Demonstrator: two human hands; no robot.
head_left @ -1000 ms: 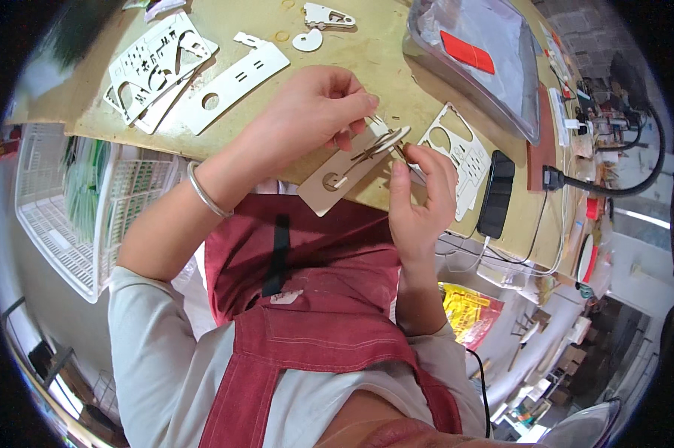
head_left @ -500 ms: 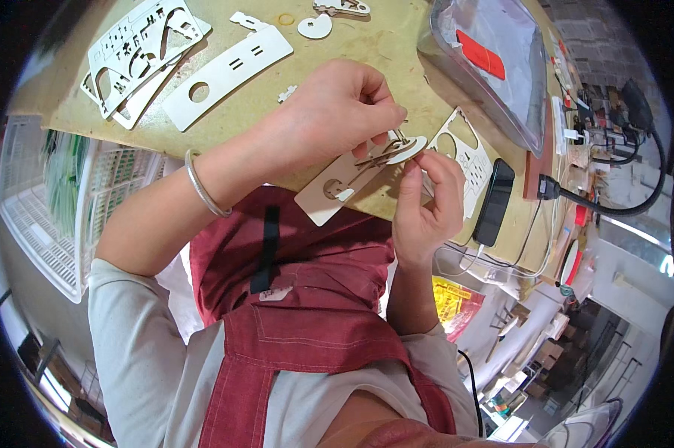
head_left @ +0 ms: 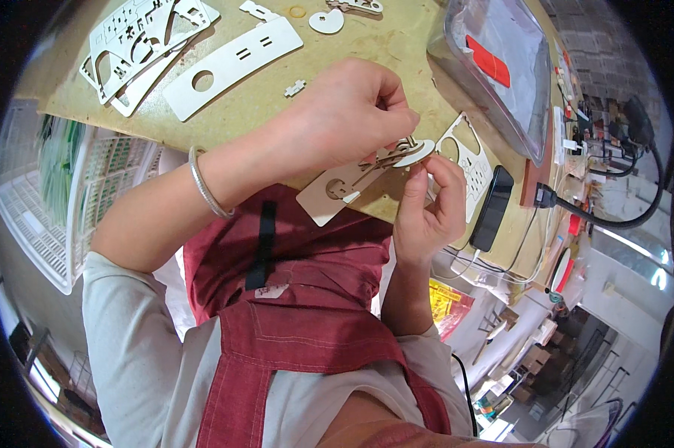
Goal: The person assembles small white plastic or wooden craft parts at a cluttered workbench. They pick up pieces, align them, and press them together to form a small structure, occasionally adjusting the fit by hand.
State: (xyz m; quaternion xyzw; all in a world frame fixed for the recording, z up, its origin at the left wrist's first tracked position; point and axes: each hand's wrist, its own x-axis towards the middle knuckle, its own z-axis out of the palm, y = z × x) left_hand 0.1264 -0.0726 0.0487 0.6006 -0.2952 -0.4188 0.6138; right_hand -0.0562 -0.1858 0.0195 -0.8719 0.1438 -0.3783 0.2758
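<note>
My left hand (head_left: 344,112) and my right hand (head_left: 425,209) meet over the near edge of the brown worktable (head_left: 381,52). Between them they hold a pale laser-cut wooden panel (head_left: 344,187) with a round hole and cut-out shapes. The fingertips of both hands pinch a small white round piece (head_left: 414,151) at the panel's upper right end. A metal bracelet (head_left: 202,183) circles my left wrist. I wear a red apron (head_left: 292,299) over a grey shirt.
Other white cut-out sheets (head_left: 139,37) and a long slotted strip (head_left: 232,63) lie at the table's far left. A perforated sheet (head_left: 467,153), a black phone (head_left: 492,209), a clear plastic bag (head_left: 501,60) and cables (head_left: 613,216) sit right. A white crate (head_left: 45,187) stands left.
The view has tilted so the table items sit higher in frame. My hands stay on the panel, and the round piece has shifted slightly at its end.
</note>
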